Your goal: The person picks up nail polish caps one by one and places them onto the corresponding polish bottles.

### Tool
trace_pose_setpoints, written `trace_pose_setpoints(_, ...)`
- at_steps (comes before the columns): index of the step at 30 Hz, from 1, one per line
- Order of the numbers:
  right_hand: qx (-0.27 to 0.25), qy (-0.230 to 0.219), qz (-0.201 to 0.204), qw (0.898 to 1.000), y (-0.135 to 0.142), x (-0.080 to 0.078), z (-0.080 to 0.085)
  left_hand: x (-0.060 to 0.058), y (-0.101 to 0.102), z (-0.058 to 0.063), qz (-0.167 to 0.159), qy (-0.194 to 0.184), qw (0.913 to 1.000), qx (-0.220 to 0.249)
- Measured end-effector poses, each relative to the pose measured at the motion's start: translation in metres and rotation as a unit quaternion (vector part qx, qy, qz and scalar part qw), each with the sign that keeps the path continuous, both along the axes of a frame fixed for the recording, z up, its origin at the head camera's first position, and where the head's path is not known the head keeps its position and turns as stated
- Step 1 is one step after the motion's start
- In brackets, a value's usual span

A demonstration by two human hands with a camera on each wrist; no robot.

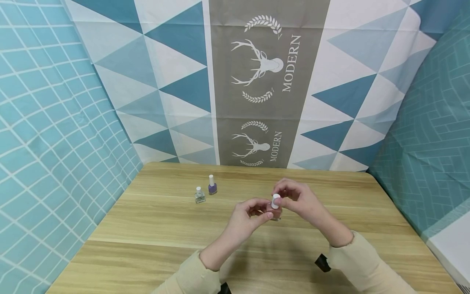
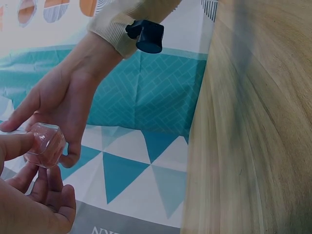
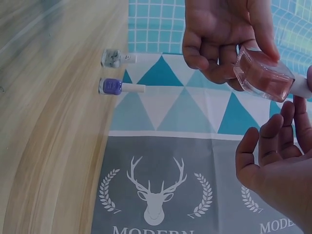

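A pink nail polish bottle [image 1: 273, 211] with a white cap [image 1: 276, 201] is held above the table between both hands. My left hand [image 1: 247, 217] grips its glass body between thumb and fingers. The right hand [image 1: 299, 200] pinches the white cap between thumb and index finger. In the right wrist view the clear glass of the pink bottle [image 3: 265, 77] shows, tilted, with the cap on its neck. The left wrist view shows the bottle's base [image 2: 48, 144] between the two hands.
A clear nail polish bottle [image 1: 200, 196] and a purple nail polish bottle [image 1: 212, 188], both white-capped, stand upright at the back left of the wooden table [image 1: 154, 220]. Behind the table hangs a patterned cloth [image 1: 180, 94]; blue cloths flank both sides.
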State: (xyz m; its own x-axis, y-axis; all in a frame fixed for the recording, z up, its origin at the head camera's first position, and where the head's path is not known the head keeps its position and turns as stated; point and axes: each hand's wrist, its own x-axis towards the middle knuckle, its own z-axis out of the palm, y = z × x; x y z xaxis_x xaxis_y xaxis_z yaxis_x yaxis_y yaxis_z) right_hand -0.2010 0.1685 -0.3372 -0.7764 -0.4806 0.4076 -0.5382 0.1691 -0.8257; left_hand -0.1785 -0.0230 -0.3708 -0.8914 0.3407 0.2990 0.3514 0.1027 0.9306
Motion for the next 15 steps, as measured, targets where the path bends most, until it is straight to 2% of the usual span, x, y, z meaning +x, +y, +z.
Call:
trace_pose_setpoints(9,-0.009,-0.026,-0.01,1.0,-0.004,0.001,0.001,0.014,-0.002,0.023,-0.009,-0.008,0.9999,0.01)
trace_pose_setpoints(15,-0.001,-0.018,0.008,1.0,-0.003,0.003,0.001,0.014,-0.003,0.024,-0.007,0.0,1.0,-0.002)
